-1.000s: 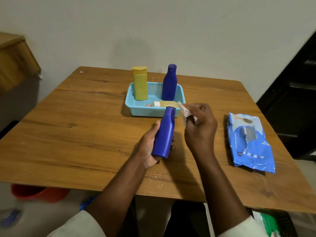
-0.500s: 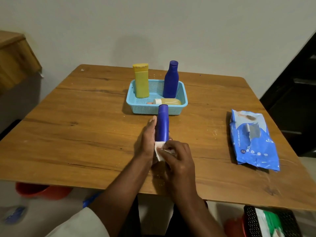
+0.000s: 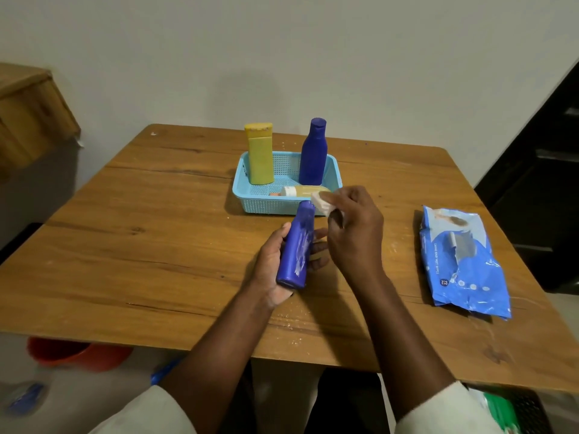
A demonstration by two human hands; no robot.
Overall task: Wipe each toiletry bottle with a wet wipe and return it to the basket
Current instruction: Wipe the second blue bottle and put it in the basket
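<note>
The left hand [image 3: 275, 261] grips the blue bottle [image 3: 296, 245] low around its body, just in front of the basket [image 3: 247, 195]. The bottle's long axis runs from the base, nearest the person, up and away to the cap, which tips toward the basket's near wall. The right hand [image 3: 354, 227] pinches a folded wet wipe [image 3: 321, 204] right at that cap end, so it is the hand placed for the next stroke, probably down the bottle's length. Inside the basket stand a yellow bottle [image 3: 260, 155] and a second blue bottle [image 3: 313, 153], with a small bottle [image 3: 300, 191] lying flat.
</note>
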